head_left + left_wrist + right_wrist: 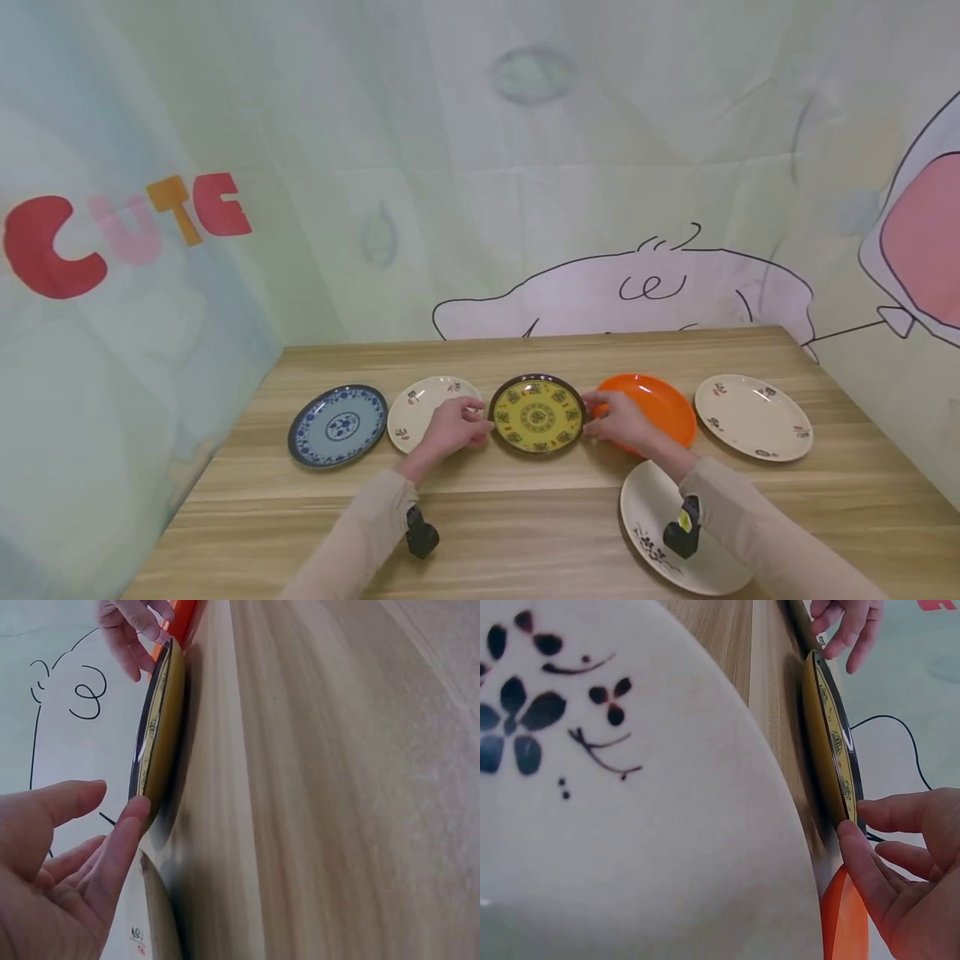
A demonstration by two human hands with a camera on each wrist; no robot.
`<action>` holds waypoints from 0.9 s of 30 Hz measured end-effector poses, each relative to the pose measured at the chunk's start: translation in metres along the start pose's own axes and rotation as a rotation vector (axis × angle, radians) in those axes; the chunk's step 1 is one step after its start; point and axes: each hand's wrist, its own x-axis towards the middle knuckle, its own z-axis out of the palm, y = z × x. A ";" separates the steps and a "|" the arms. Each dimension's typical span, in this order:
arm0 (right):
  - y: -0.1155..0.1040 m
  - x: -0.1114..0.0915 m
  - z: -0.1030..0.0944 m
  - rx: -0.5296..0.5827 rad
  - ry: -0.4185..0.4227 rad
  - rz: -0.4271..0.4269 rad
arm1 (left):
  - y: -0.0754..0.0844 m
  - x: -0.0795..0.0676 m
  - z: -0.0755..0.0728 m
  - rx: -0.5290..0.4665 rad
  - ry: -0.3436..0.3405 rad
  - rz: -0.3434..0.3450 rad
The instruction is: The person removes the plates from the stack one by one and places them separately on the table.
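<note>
A yellow plate [537, 415] with a dark rim and small dark motifs lies between the two hands. At its left edge is the left hand [459, 423], partly over a cream plate [417, 404]. In the left wrist view one left fingertip [136, 807] touches the rim while another finger stands off it. The right hand [621, 418] is at the plate's right edge, above an orange plate [671, 408]. Two right fingertips [845, 827] meet the rim, spread a little apart, in the right wrist view.
On the wooden table [517, 533], a blue patterned plate [337, 427] is at far left and a cream oval plate [752, 417] at far right. Under the right forearm sits a white plate [648, 508] with dark flowers. A printed cloth [360, 167] hangs behind.
</note>
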 end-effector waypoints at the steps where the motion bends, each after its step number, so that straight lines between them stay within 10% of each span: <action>1: 0.000 0.000 0.000 0.001 -0.002 -0.002 | 0.000 0.000 0.001 0.003 -0.005 -0.005; 13: 0.000 0.000 0.001 0.006 0.001 0.001 | -0.002 0.002 0.014 0.041 0.006 -0.030; 27: 0.001 0.000 -0.001 -0.003 -0.004 0.004 | 0.004 0.002 0.033 0.064 0.178 -0.091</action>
